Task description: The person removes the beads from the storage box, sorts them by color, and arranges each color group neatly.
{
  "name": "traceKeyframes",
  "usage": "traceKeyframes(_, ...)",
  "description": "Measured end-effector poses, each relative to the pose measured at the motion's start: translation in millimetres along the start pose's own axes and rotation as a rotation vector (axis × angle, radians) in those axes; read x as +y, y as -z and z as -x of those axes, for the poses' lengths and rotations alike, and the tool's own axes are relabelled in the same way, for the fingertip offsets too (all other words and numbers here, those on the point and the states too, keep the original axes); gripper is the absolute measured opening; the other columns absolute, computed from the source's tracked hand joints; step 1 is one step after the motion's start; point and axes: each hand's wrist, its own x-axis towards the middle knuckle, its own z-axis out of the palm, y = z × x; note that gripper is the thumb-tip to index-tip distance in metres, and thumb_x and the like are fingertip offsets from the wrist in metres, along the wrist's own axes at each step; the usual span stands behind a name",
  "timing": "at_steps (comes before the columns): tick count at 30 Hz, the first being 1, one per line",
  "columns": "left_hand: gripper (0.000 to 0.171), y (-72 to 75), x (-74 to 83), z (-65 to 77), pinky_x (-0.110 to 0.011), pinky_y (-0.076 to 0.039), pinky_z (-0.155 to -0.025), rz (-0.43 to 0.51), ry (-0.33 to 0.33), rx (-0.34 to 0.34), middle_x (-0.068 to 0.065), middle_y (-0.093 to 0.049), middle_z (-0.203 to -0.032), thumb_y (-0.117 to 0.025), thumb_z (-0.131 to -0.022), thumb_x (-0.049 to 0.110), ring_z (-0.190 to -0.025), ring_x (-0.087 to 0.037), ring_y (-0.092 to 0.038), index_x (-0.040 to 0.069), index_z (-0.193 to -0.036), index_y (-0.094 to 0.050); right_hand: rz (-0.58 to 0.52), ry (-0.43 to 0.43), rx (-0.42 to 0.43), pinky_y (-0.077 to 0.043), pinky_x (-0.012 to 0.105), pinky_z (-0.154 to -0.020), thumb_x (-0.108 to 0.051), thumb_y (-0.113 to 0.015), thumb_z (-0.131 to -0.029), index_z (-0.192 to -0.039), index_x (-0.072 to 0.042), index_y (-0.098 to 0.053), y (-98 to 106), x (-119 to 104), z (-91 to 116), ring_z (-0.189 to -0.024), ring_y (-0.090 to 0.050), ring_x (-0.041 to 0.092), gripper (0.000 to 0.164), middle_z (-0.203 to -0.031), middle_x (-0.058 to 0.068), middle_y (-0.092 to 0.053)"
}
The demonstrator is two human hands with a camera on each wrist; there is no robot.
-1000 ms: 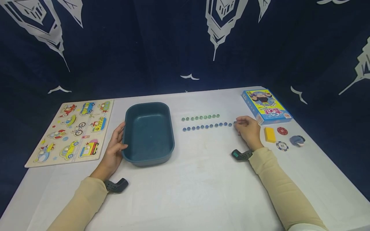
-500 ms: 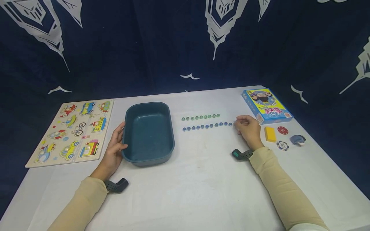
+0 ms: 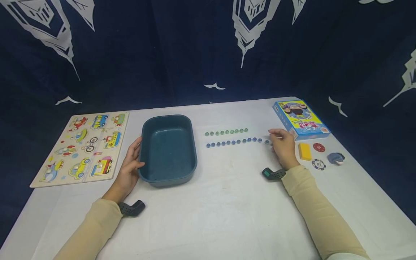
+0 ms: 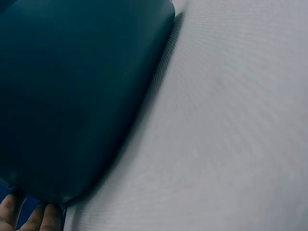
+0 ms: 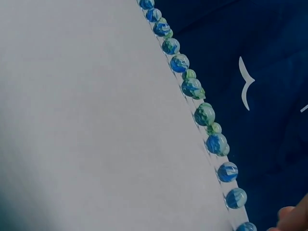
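Observation:
In the head view my left hand rests against the left side of a dark teal plastic basin, its thumb at the rim. Its fingertips touch the basin's outer wall in the left wrist view. My right hand is just right of a blue marble, the last in a long row of blue marbles. A small gap shows between that end marble and the fingertips in the right wrist view. Behind runs a shorter row of green marbles.
A wooden picture puzzle board lies at the left. On the right are a blue and yellow card box, a yellow block, a red chip, a black-and-white chip and a small grey-blue item. A dark patterned curtain hangs behind.
My right hand has drawn back slightly to the right, off the end marble, which now shows at the end of the blue row. The left hand and basin have stayed in place.

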Motion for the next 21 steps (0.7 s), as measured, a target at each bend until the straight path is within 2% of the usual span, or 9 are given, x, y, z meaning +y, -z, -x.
traceKeyframes(4,0.087,-0.1,0.0,-0.2,-0.059,-0.008,-0.118,-0.001,0.003,0.002,-0.001,-0.013,-0.167,-0.035,-0.078,0.0,-0.153,-0.023,-0.01,0.02,-0.16,-0.014,0.113,-0.012,-0.084,-0.05,0.018,-0.065,-0.018,-0.053,-0.097,-0.129,-0.003,-0.06,5.3,-0.4,0.5,-0.085,-0.055,0.021,0.036,-0.116,0.013,-0.056)
traceKeyframes(9,0.087,-1.0,0.5,-0.4,-0.059,-0.008,-0.118,-0.001,0.003,0.004,-0.001,-0.013,-0.167,-0.035,-0.078,0.0,-0.153,-0.023,-0.01,0.02,-0.16,-0.014,0.233,0.008,-0.18,-0.051,0.02,-0.065,-0.017,-0.061,-0.092,-0.122,0.0,-0.061,12.0,-0.7,3.0,-0.082,-0.059,0.023,0.035,-0.106,0.015,-0.059)
traceKeyframes(13,0.087,-1.5,1.0,-0.5,-0.059,-0.007,-0.118,-0.002,0.001,0.0,0.0,-0.014,-0.167,-0.035,-0.078,0.0,-0.153,-0.022,-0.01,0.02,-0.16,-0.013,0.26,0.049,-0.175,-0.051,0.02,-0.064,-0.018,-0.062,-0.094,-0.116,0.001,-0.064,12.5,2.3,2.3,-0.076,-0.061,0.021,0.029,-0.1,0.015,-0.062)
traceKeyframes(21,0.087,-1.3,1.1,0.2,-0.057,-0.01,-0.119,-0.009,0.011,0.006,-0.001,-0.013,-0.167,-0.035,-0.078,0.0,-0.153,-0.023,-0.011,0.021,-0.16,-0.014,0.213,0.135,-0.107,-0.052,0.021,-0.055,-0.016,-0.065,-0.094,-0.118,-0.003,-0.069,5.2,11.1,-6.1,-0.066,-0.057,0.016,0.028,-0.098,0.012,-0.06)
